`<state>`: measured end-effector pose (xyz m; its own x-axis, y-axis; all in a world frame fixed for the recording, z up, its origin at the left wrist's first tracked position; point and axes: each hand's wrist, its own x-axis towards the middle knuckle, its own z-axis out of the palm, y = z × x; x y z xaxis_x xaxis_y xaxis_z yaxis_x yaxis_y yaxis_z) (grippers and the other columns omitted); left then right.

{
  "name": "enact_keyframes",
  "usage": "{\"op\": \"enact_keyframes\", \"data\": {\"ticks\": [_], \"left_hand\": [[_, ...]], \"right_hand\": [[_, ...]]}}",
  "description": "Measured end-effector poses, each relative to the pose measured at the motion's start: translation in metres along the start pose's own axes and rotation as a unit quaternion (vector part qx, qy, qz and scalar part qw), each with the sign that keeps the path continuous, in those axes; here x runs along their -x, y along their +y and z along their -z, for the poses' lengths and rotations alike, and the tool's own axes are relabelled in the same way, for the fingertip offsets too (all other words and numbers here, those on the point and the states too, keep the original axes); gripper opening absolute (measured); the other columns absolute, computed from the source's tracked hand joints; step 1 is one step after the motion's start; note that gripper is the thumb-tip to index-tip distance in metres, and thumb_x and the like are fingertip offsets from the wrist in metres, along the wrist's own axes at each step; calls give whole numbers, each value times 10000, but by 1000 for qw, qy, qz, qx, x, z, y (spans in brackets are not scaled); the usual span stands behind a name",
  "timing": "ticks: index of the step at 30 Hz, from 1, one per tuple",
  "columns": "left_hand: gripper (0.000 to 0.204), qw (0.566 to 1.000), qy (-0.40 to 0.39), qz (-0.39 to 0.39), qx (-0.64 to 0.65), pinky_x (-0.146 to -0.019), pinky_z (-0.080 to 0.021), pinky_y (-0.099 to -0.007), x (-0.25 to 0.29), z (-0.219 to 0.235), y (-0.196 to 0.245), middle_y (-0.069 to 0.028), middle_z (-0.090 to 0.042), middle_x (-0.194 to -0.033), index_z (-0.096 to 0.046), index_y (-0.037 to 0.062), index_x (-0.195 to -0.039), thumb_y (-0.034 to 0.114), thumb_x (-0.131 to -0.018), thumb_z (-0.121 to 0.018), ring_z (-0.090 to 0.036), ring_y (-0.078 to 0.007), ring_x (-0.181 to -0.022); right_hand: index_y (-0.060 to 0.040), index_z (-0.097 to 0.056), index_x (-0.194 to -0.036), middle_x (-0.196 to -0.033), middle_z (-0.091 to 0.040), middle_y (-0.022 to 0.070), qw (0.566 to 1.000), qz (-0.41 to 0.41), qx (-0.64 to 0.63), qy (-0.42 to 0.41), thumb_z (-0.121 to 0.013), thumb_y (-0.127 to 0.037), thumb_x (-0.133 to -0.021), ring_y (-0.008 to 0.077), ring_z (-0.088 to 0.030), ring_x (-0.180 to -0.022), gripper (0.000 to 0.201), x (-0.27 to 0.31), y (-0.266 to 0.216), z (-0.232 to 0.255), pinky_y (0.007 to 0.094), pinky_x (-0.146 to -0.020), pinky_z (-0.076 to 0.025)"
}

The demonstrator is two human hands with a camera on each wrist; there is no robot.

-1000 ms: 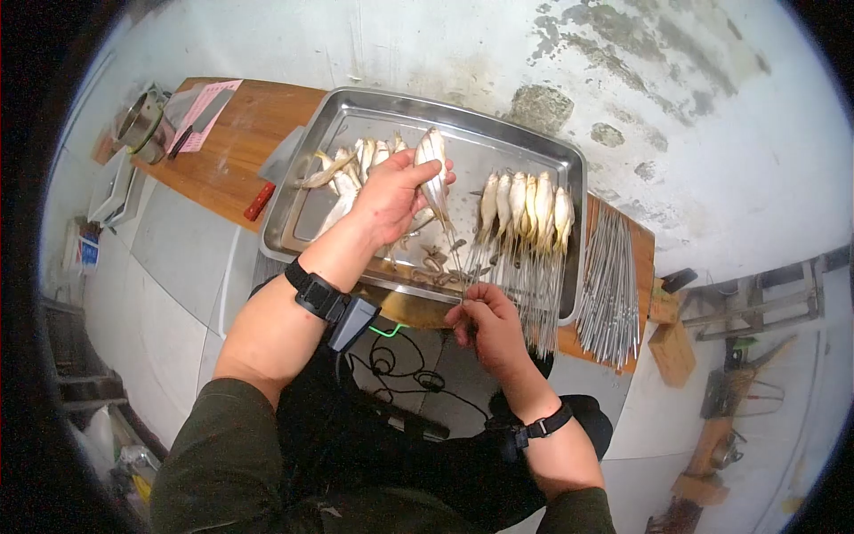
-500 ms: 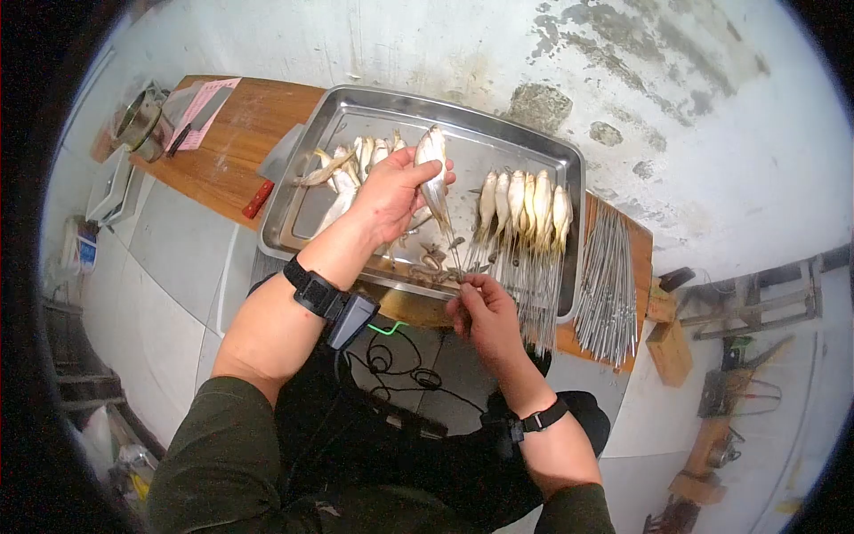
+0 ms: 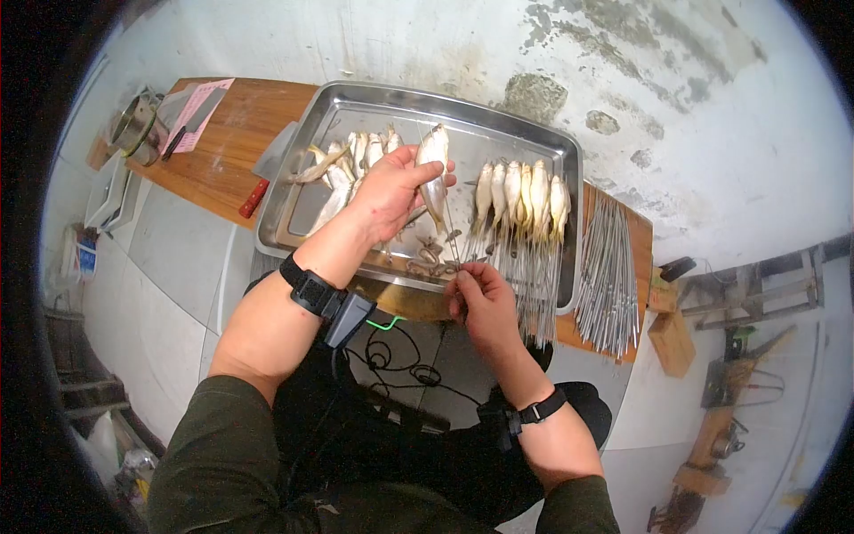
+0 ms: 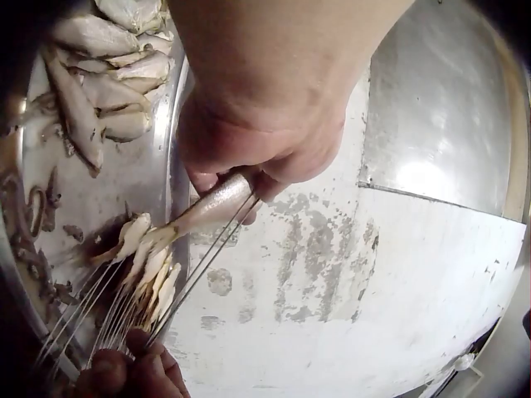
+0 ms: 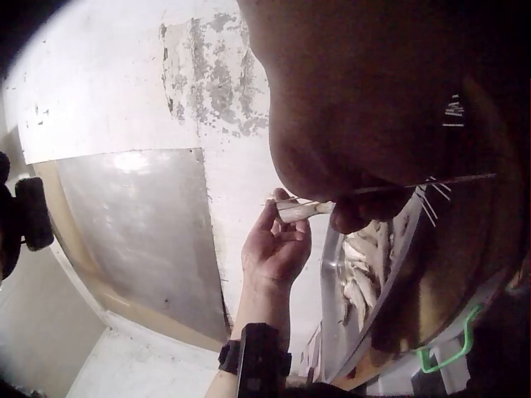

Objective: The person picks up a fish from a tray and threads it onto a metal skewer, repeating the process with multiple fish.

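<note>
In the left hand (image 3: 400,185), above the middle of the metal tray (image 3: 509,147), is a single fish (image 3: 433,173), head up and tail pointing down towards the right hand (image 3: 485,303). The left thumb lies across the fish's side with fingers behind it, a narrow grip that probably keeps the slippery body firm and lined up. The right hand's thumb and fingertips pinch thin metal skewers, low down near the tray's front rim, likely to steer them from the end. The left wrist view shows two rods running up beside the fish; whether either has entered the flesh, I cannot tell.

Right of the held fish, at least six skewered fish (image 3: 513,190) stand side by side, their rods towards the person, perhaps so the ends stay within reach. To the left is a heap of loose fish (image 3: 334,200), too overlapped to count. Dark scraps (image 3: 427,255), several, lie near the front.

Beyond the tray, one bundle of spare skewers (image 3: 609,276), too many to number, rests on the wooden table (image 3: 253,120). On the other side are one red-handled cleaver (image 3: 254,198), one dark-handled knife (image 3: 180,135) and one metal pot (image 3: 138,125).
</note>
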<state>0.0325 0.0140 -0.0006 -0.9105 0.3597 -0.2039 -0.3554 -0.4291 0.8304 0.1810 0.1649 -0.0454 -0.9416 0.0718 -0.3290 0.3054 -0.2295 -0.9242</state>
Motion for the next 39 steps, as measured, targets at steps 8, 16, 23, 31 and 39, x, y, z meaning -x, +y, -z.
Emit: {"op": "enact_keyframes", "data": {"ticks": [8, 16, 23, 31, 39], "left_hand": [[291, 1000, -11, 4, -29, -781, -533, -292, 1, -4, -4, -107, -637, -1083, -499, -7, -1165, 79, -896, -568, -636, -181, -936], [284, 998, -19, -2, 60, -825, -540, -320, -5, 4, 2, -128, -624, -1106, -476, -6, -1198, 56, -922, -498, -634, -209, -969], [325, 999, -2, -10, 43, -824, -545, -339, -7, 18, 15, -117, -583, -1192, -423, 33, -1262, 68, -942, -470, -614, -215, -1032], [290, 998, 27, -52, 38, -800, -549, -328, -12, 22, 20, -89, -586, -1186, -463, 41, -1244, 90, -958, -455, -615, -200, -1005], [286, 997, 25, -68, 32, -787, -546, -310, -12, 20, 21, -79, -591, -1171, -465, 41, -1246, 106, -967, -448, -619, -188, -967]], "right_hand": [[-43, -522, -967, -765, -613, 40, 1000, 1, -8, 23, -536, -113, -926, 92, -527, -554, 82, -1, -3, -5, 221, -491, -410], [11, -490, -987, -763, -620, 96, 999, 34, 11, 14, -529, -99, -916, 117, -533, -548, 137, -3, 1, 2, 250, -495, -434], [-26, -479, -994, -711, -599, 61, 994, 45, 92, 44, -540, -92, -905, 104, -523, -554, 127, 7, 6, 7, 240, -487, -406], [-23, -538, -1055, -717, -579, 5, 980, 90, 172, 40, -525, -78, -912, 49, -487, -584, 153, 17, 21, 16, 204, -513, -388], [-19, -545, -1014, -710, -569, -1, 974, 100, 198, 51, -513, -65, -914, 48, -475, -569, 114, 20, 26, 17, 206, -507, -382]]}}
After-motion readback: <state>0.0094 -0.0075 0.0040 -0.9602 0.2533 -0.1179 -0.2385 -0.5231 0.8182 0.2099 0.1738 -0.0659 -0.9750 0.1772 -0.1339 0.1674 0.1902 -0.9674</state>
